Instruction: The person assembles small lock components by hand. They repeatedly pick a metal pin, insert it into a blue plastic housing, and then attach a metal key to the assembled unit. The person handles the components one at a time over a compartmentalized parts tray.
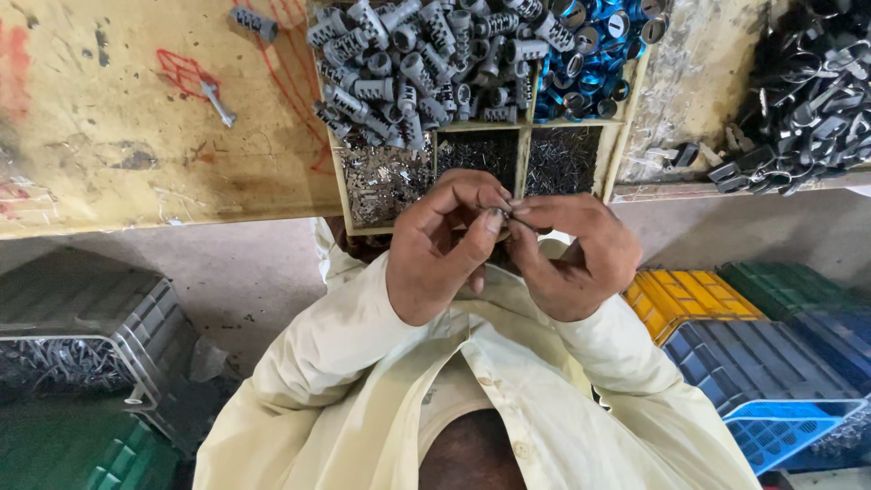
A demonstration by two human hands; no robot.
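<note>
Two hands pinching one small metal part above a compartmented parts tray.

The left hand [440,249] and right hand [572,254], cream sleeves below, meet fingertip to fingertip, both closed narrowly on a small dark metal piece [504,212] held between them in front of the wooden divided tray [523,154]. Behind the hands, near compartments hold fine metal bits [386,181]; farther ones hold grey ribbed sleeves [417,54] and blue rings [594,45]. Stacked plastic crates [744,336] sit at right.
</note>
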